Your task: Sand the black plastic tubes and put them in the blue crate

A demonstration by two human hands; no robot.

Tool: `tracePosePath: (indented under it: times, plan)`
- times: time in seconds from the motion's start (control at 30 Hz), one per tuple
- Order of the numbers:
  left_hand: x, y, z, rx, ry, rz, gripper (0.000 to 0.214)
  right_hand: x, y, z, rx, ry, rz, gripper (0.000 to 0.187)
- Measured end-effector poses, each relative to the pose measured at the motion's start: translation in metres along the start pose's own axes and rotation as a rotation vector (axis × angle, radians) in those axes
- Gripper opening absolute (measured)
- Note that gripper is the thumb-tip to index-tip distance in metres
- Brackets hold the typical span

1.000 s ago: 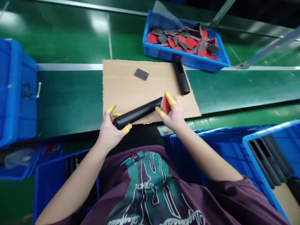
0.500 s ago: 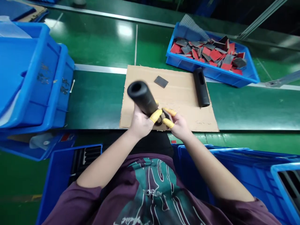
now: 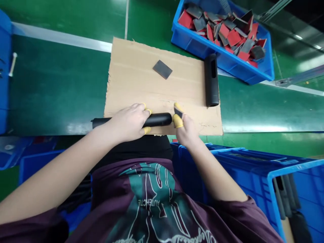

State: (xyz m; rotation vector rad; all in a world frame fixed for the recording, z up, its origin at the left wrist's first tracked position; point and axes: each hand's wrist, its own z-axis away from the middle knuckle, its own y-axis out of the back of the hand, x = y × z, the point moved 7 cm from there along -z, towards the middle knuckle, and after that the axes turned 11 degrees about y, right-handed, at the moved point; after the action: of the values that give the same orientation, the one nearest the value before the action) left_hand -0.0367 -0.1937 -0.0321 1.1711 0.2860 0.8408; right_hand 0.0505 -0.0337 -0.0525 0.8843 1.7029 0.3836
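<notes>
My left hand (image 3: 131, 123), with yellow finger cots, is wrapped round a black tube (image 3: 159, 119) lying crosswise at the near edge of the cardboard sheet (image 3: 134, 84). The tube's left part shows beyond my wrist. Just past its rounded right end, my right hand (image 3: 186, 126) pinches a small dark flat pad (image 3: 178, 112) between yellow-covered finger and thumb. Another dark grey pad (image 3: 162, 69) lies flat on the cardboard. At the right edge of the sheet rests a second black tube (image 3: 212, 81), its slot facing up.
A blue bin (image 3: 197, 42) of red and grey pads stands at the back right on the green table (image 3: 55, 77). Blue crates (image 3: 253, 162) sit below the table edge at right, with black tubes in one. A thin white stick (image 3: 12, 64) lies at far left.
The tube in my left hand has swung from tilted up to lying level across the cardboard. My right hand has drawn slightly away from it with the pad. The camera view has shifted.
</notes>
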Motion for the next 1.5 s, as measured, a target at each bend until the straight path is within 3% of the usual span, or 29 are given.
tracePosePath:
  times: [0.1,0.23,0.33,0.47,0.53,0.6,0.73,0.9,1.27,1.5]
  plan:
    - [0.005,0.0,0.003,0.059,0.065,0.041,0.041,-0.008,-0.001,0.0,0.062,0.088,0.259,0.049]
    - [0.013,0.0,0.005,0.212,0.085,0.057,0.031,-0.016,-0.004,-0.004,0.072,0.168,0.357,0.042]
    - [0.013,-0.004,0.001,0.25,0.091,0.007,0.033,-0.022,-0.007,-0.012,-0.107,0.119,0.531,0.046]
    - [0.01,-0.006,-0.005,0.21,0.113,-0.01,0.039,-0.029,-0.006,-0.022,-0.48,-0.002,0.817,0.062]
    - [0.01,-0.005,-0.005,0.202,0.122,-0.01,0.039,-0.032,-0.007,-0.023,-0.558,-0.01,0.852,0.059]
    - [0.009,-0.004,-0.006,0.195,0.124,-0.005,0.038,-0.036,-0.011,-0.024,-0.5,0.033,0.77,0.049]
    - [0.009,-0.004,-0.007,0.203,0.101,0.019,0.03,-0.04,-0.024,-0.018,-0.242,0.156,0.504,0.041]
    - [0.005,-0.004,-0.01,0.174,0.128,0.042,0.033,-0.035,-0.023,-0.014,-0.054,0.185,0.468,0.046]
    - [0.003,-0.003,-0.011,0.129,0.117,0.086,0.033,-0.036,-0.023,-0.016,-0.092,0.141,0.442,0.045]
    - [0.0,-0.004,-0.013,0.079,0.197,0.209,0.031,-0.034,-0.023,-0.016,-0.116,0.055,0.415,0.046]
